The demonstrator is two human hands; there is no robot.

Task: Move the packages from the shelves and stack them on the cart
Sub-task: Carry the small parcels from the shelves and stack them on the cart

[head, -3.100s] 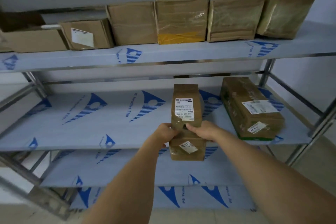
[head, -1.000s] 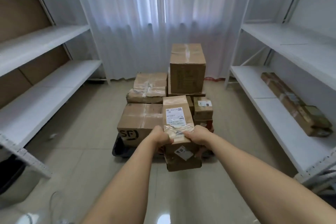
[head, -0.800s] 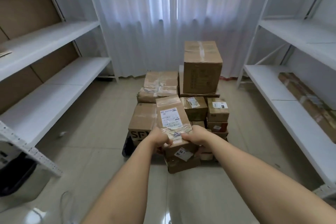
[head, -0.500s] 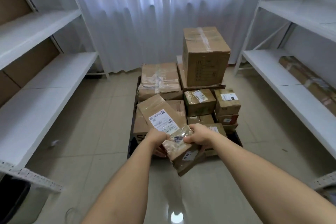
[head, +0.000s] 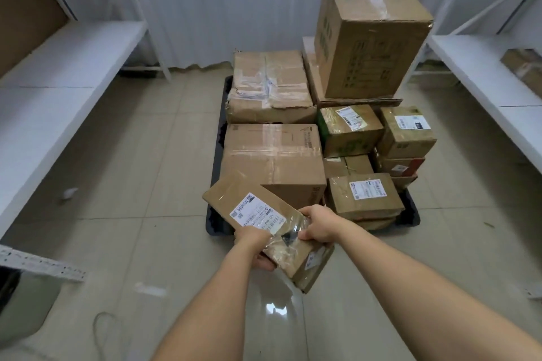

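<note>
While both hands' grip (head: 296, 233) clamps a package (head: 258, 214), tiled floor (head: 132, 184) surrounds the cart (head: 215, 223).

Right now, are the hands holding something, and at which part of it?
Yes. Both hands grip the long cardboard package near its taped middle: the left hand on its left edge, the right hand on its right edge.

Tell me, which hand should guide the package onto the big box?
Probably the left hand. It holds the package on the side whose far end already points at the big box. The right hand grips the other side, in front of the small boxes.
</note>
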